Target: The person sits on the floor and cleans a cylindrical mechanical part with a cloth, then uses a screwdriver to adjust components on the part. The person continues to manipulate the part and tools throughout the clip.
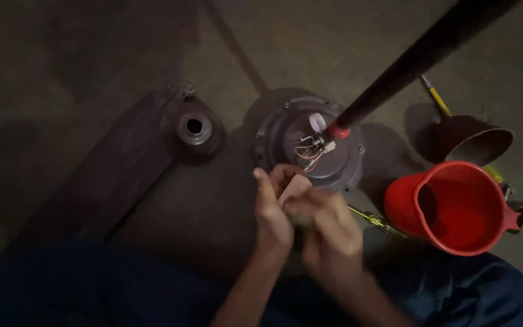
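My left hand [273, 209] and my right hand [328, 227] are pressed together just below a round grey fan motor housing [346, 166] that lies on the floor. The fingers of both hands curl around something small between them; blur hides what it is. Coloured wires [310, 154] spill out at the middle of the housing, where a dark rod [419, 57] with a red collar rises toward the upper right.
A red plastic jug [455, 209] stands to the right, with a brown canopy cup [476, 139] behind it. Yellow-handled screwdrivers [436, 97] lie on the concrete floor. A brown fan blade [116, 175] and a round motor cover [194, 128] lie to the left.
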